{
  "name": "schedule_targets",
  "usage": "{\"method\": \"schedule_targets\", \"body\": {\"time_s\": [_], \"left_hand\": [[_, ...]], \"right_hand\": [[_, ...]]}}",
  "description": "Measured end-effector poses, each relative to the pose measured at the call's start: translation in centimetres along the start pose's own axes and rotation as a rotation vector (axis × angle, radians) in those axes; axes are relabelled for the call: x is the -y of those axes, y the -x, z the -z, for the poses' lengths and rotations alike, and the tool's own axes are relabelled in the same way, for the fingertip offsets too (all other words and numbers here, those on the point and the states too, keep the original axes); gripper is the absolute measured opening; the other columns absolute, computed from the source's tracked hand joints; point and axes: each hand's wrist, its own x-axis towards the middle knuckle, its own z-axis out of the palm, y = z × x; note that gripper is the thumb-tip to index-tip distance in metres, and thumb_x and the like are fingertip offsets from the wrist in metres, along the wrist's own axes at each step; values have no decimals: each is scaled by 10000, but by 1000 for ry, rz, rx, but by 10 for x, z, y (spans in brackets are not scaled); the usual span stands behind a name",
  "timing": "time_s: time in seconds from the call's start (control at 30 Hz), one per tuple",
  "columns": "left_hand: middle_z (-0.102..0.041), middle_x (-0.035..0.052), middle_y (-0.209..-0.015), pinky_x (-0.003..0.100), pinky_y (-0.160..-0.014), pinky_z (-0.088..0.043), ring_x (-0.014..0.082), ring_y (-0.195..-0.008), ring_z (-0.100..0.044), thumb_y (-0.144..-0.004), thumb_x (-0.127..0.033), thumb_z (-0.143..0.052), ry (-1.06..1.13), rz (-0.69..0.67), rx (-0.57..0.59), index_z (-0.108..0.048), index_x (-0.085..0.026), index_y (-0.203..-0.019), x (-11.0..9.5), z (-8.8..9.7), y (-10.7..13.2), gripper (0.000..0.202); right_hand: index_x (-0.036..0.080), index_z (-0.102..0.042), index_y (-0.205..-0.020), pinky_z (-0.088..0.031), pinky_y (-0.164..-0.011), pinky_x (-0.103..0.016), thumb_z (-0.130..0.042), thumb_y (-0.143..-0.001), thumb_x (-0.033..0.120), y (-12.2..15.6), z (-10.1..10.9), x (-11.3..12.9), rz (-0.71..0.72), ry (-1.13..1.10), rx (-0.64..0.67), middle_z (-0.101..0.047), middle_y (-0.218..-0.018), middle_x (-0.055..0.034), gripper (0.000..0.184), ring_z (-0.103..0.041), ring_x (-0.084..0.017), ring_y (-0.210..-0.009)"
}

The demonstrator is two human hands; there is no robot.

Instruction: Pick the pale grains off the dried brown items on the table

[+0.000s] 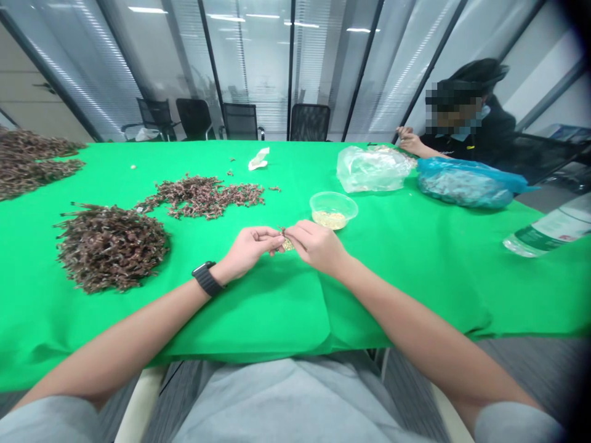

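Observation:
My left hand and my right hand meet over the green tablecloth, fingers pinched together on one small brown pod with pale yellowish bits showing between the fingertips. A black watch sits on my left wrist. Just beyond my right hand stands a small clear plastic bowl holding pale yellow seeds. A heap of dark brown pods lies to the left of my left hand, and a flatter scatter of brown pods lies farther back.
Another person sits at the far right corner, hands by a clear plastic bag and a blue plastic bag. A plastic bottle lies at the right edge. More brown pods pile at far left. Black chairs stand behind.

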Motion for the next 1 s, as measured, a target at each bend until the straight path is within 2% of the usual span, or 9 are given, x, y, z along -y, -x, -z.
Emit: {"method": "schedule_targets", "body": {"time_s": [0.17,0.27,0.33,0.47,0.57,0.67,0.83,1.0], "left_hand": [[-746,66,-768,234,-616,-466,123,-651,-624,-770,-443,-833,-19,10,14,-730,-113,-888,-2,-1,1,365],[-751,67,-778,234,-619,-470,122,-652,-634,-777,-432,-831,-45,-3,16,-726,-114,-892,-3,-2,2,354],[-753,67,-777,237,-620,-477,126,-651,-645,-770,-428,-837,-56,-12,8,-726,-115,-915,-3,-3,3,363],[-769,76,-801,253,-660,-513,155,-697,-694,-760,-424,-843,-98,-41,-19,-719,-119,-953,-3,-3,5,382],[-783,84,-841,283,-732,-541,182,-755,-728,-774,-423,-831,-179,-81,-29,-713,-128,-969,-4,-4,7,372],[-786,89,-846,294,-748,-545,193,-771,-739,-777,-424,-827,-222,-96,-31,-693,-133,-964,-4,-5,7,371],[-772,69,-768,259,-653,-520,162,-673,-706,-738,-423,-856,-87,-25,-40,-628,-141,-988,0,-8,3,440],[-768,67,-779,252,-646,-507,150,-667,-688,-738,-417,-858,-45,5,-31,-622,-141,-1000,5,-8,0,448]], "right_hand": [[162,-674,-950,-421,-739,-313,-443,-1047,216,-2,8,4,29,100,83,-665,-855,-87,257,-586,-206,-833],[161,-668,-944,-426,-755,-317,-449,-1042,226,-3,7,7,-30,-22,84,-669,-886,-89,248,-582,-202,-849],[165,-664,-942,-440,-745,-305,-474,-1028,238,-3,4,9,-159,-224,47,-672,-879,-70,220,-583,-179,-809],[178,-644,-848,-437,-614,-261,-578,-962,321,-6,-2,10,-514,-714,16,-628,-717,0,194,-543,-125,-639],[179,-629,-817,-414,-498,-246,-673,-876,457,-7,-5,8,-693,-997,67,-593,-670,22,288,-499,-103,-535],[181,-628,-835,-419,-439,-228,-753,-776,546,-7,-8,8,-812,-1160,86,-587,-688,30,391,-485,-90,-516],[178,-645,-838,-476,-461,-212,-808,-713,517,-8,-10,9,-853,-1199,28,-638,-754,5,396,-582,-116,-631],[168,-680,-847,-504,-493,-208,-801,-733,469,-7,-8,9,-868,-1203,62,-706,-766,-27,344,-651,-141,-677]]}}
